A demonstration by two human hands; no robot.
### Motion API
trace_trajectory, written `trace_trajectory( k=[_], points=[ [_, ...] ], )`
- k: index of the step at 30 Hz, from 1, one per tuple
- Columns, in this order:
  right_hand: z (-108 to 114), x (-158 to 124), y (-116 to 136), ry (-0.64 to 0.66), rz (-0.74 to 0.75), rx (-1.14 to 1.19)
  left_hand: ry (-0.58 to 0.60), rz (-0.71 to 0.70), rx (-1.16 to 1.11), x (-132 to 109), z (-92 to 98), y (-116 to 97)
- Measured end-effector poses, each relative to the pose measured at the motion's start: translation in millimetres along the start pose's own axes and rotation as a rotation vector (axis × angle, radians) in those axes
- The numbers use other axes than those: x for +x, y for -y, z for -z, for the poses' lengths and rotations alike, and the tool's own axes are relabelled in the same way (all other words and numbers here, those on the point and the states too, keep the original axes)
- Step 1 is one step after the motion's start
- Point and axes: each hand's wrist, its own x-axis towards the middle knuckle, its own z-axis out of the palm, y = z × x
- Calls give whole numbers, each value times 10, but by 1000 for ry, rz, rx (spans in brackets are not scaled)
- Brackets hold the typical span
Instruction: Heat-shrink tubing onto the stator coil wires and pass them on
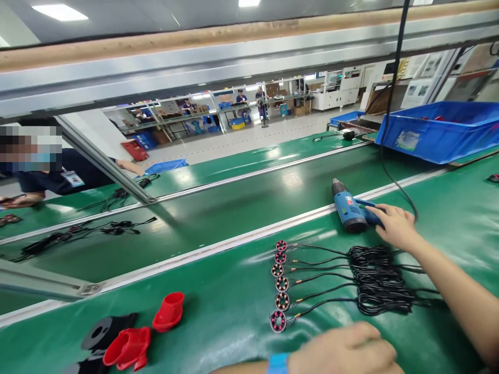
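Note:
My right hand (394, 225) reaches out to the handle of a blue heat gun (348, 209) that lies on the green bench; its fingers curl on the handle. My left hand (346, 350) rests low at the frame's bottom, fingers curled, a blue band on the wrist; what it holds, if anything, is hidden. Between the hands lie several round connector rings (280, 283) in a row, each with a black coiled cable (380, 280) running right.
Red plastic caps (169, 310) and black round parts (102, 332) lie at the near left. A conveyor belt (218, 208) runs past the bench. A blue bin (440, 130) stands at the far right. Another person (47, 174) works across the belt.

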Motion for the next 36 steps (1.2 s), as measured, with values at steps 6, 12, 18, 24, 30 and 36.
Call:
trace_trajectory(
  k=[6,12,18,24,30,36],
  points=[
    [540,-91,840,67,174,680,20,619,-138,-745,-3,934],
    [313,282,2023,466,312,846,230,848,-106,-1186,-291,1391],
    [-41,378,2240,639,236,879,285,823,-118,-1325,-471,1414],
    [-121,372,2233,717,75,1064,317,808,-172,-1368,-529,1465],
    [-107,349,2287,812,-131,1241,312,765,-134,-1325,-506,1448],
    [-83,363,2290,846,-154,1253,279,746,-32,-1315,-529,1437]
  ],
)
